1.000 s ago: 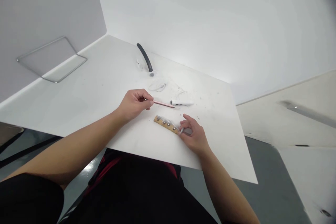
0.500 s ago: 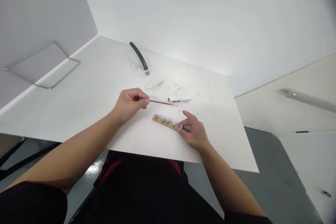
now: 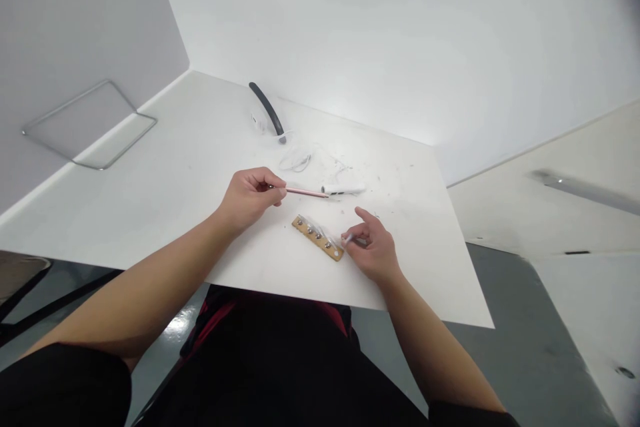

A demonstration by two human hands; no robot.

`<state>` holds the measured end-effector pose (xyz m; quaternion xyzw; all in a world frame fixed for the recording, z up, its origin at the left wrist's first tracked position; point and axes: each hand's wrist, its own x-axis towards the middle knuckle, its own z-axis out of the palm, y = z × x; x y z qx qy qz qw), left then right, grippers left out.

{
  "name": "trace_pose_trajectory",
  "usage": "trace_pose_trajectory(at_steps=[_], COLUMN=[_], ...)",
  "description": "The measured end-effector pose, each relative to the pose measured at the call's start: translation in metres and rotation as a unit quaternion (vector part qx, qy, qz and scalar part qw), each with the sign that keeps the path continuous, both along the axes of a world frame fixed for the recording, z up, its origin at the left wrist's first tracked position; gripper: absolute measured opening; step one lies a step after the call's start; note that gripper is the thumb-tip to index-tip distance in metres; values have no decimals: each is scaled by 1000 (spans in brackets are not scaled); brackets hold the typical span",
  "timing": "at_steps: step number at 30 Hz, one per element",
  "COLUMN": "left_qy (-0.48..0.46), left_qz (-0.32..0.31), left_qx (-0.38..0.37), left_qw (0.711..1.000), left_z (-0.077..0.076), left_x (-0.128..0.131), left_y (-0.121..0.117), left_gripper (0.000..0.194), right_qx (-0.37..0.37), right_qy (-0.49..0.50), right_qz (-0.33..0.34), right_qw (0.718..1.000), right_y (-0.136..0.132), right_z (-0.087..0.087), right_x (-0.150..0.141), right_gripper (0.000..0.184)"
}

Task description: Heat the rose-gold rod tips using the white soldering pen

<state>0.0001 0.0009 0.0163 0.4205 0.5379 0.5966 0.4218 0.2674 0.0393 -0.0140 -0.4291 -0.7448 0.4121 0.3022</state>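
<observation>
Head view: the left hand (image 3: 255, 195), thumb and fingers pinched closed, holds a pink rod (image 3: 306, 192) pointing right toward a white tube (image 3: 351, 188). The right hand (image 3: 373, 247) pinches a small greyish piece (image 3: 349, 239), perhaps plastic, just right of the studded strip (image 3: 314, 237), which lies on the table's (image 3: 425, 253) near side.

- A work corner, perhaps a workshop or lab; which, I cannot tell.
- White table (image 3: 245, 260) with a cord (image 3: 299, 163) and scraps (image 3: 343, 167) on top.
- White wall (image 3: 350, 33) at 12 o'clock, grey wall (image 3: 75, 7) at 10.
- Shiny grey-green floor (image 3: 530, 320) at 4.
</observation>
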Motion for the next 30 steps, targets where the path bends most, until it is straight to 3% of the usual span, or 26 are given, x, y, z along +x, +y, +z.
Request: trace_pose_trajectory(at_steps=[8,13,21,30], left_qy=[1,5,-35,-40], left_qz=[-4,-9,-57,-64], left_qx=[-12,-7,28,50], left_qw=[1000,1000,997,996], left_z=[-1,0,4,6], left_x=[0,1,7,7], left_y=[-1,-1,-5,-7], left_gripper=[4,7,6,7], right_qx=[-89,-102,-185,-181], right_qy=[198,280,381,343], right_qz=[-96,-135,-114,-77], right_qw=[971,945,899,919], right_y=[15,20,14,13], right_z=[1,18,45,43], right_x=[4,1,-33,-62], right_gripper=[65,59,46,32])
